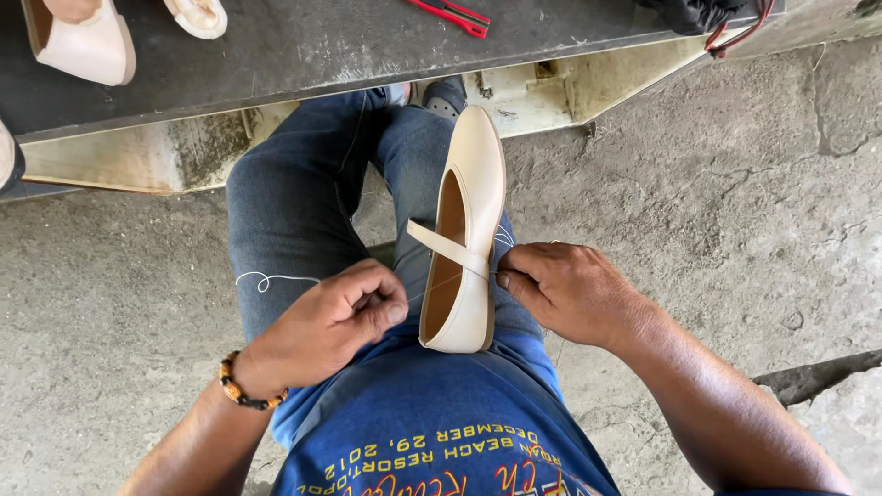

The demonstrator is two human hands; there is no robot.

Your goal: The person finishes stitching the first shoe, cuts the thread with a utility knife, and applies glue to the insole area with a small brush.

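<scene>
A cream flat shoe (pixel 473 174) with a strap across its opening lies lengthwise on my right thigh, toe pointing away from me. My right hand (pixel 565 289) pinches the shoe's edge at the strap's end. My left hand (pixel 340 317), closed into a fist, grips a thin white thread (pixel 266 278) that runs taut to the strap; a loose loop of it lies on my left thigh. A beaded bracelet (pixel 241 390) is on my left wrist.
A dark workbench top (pixel 303 46) runs along the far side, with two more cream shoes (pixel 87 41) at its left, a red-handled tool (pixel 452 16) and a dark bag (pixel 694 14). Rough concrete floor (pixel 735 184) surrounds my legs.
</scene>
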